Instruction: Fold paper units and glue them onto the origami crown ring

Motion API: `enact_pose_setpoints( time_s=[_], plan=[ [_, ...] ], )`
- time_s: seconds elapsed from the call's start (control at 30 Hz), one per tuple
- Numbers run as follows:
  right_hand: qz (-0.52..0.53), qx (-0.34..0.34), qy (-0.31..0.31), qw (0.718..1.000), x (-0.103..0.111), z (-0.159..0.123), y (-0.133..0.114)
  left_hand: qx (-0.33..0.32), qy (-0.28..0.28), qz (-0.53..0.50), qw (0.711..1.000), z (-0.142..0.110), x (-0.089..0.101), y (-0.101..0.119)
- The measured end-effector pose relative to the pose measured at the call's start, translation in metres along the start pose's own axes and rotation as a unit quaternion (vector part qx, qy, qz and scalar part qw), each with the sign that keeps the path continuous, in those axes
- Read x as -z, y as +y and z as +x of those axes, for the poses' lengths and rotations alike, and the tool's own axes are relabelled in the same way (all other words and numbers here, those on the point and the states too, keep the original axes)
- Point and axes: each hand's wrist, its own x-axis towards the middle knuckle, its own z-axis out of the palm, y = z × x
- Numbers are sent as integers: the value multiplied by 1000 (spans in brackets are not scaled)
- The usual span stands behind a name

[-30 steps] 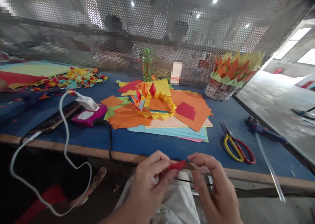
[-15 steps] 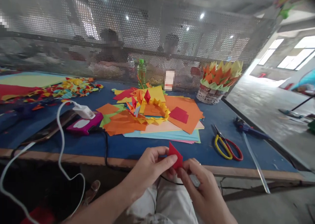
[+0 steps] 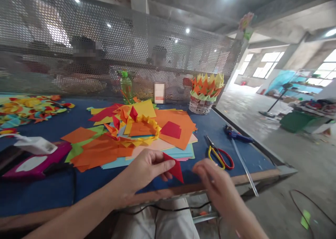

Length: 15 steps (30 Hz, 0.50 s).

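My left hand (image 3: 147,167) pinches a small folded red paper triangle (image 3: 174,168) between thumb and fingers, just above the blue table's front edge. My right hand (image 3: 214,183) hovers to the right of the triangle, apart from it and blurred by motion, its fingers loosely curled. Behind the hands lies a pile of coloured paper sheets (image 3: 131,141), mostly orange, with a ring of folded yellow paper points (image 3: 143,125) on top.
Yellow-and-red scissors (image 3: 219,155) and a blue glue gun (image 3: 237,136) lie on the blue table (image 3: 65,116) at right. A basket of folded paper pieces (image 3: 206,92) stands at the back. A pink phone with a white charger (image 3: 34,155) sits left. People sit behind the mesh screen (image 3: 105,57).
The view has swung right and up. My right hand has let go of the red triangle and moved off to the right; my left hand has carried it up over the table edge.
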Motion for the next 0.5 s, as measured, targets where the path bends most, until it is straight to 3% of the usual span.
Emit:
enact_pose_setpoints(
  time_s=[0.13,0.27,0.37,0.5],
  plan=[
    [-143,-110,59,982,57,28,103,-32,23,12,999,8,17,12],
    [-242,-178,7,954,104,52,200,-34,43,0,998,15,29,13],
    [-260,-197,-64,943,116,62,242,-26,59,-5,998,25,32,9],
    [-242,-211,-117,940,112,69,267,-17,69,-7,997,35,34,5]
  ],
)
